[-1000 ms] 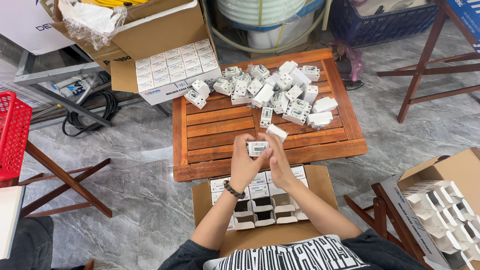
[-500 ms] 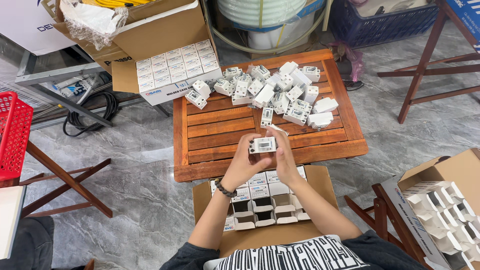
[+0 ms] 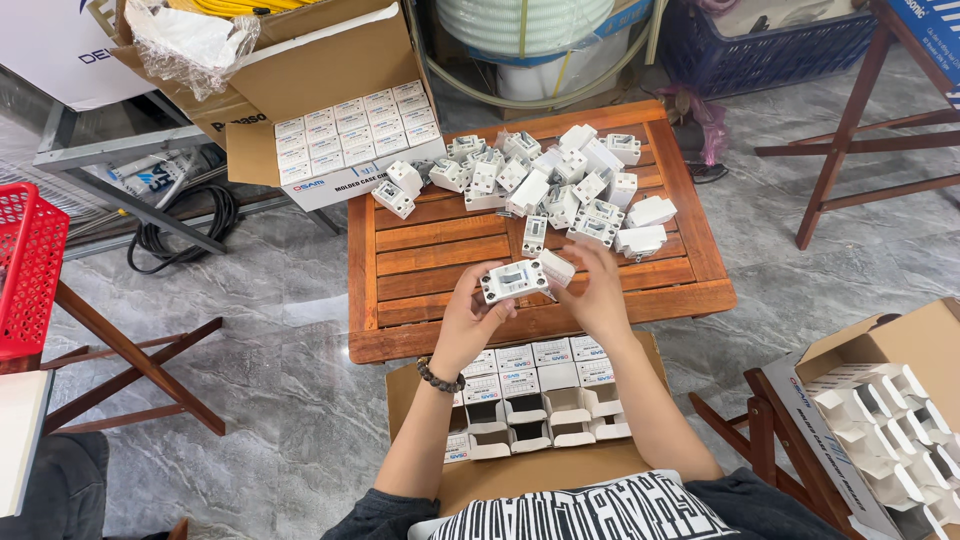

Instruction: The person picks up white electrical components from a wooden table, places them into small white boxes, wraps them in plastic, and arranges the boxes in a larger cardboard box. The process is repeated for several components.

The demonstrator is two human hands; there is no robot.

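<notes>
Since a second ago both hands have turned the white switch block (image 3: 514, 281) so its face now points up at the camera; half a second ago it sat slightly lower and squarer between the palms. A small white box (image 3: 557, 268) now shows at the block's right end.

Left hand (image 3: 474, 318): fingers curled around the left end of the switch block, thumb on the near edge, firm hold. Beaded bracelet (image 3: 441, 377) on that wrist.

Right hand (image 3: 599, 292): fingers closed around the small white box, which touches the right end of the block. Whether the box is already over the block's end, cannot tell.

Position: block held above the near edge of the wooden slatted bench (image 3: 440, 250), roughly at its middle, clear of the surface.

Surroundings:
- Loose pile of white switch blocks (image 3: 555, 185) on the far half of the bench, spread left to right.
- Open carton of packed white boxes (image 3: 355, 135) at the far left corner of the bench, resting partly on it.
- Cardboard tray of small boxes (image 3: 530, 400) near the person, just below the bench edge; some closed, some open.
- Carton of empty folded boxes (image 3: 880, 415) at near right.
- Red basket (image 3: 25, 265) at far left.
</notes>
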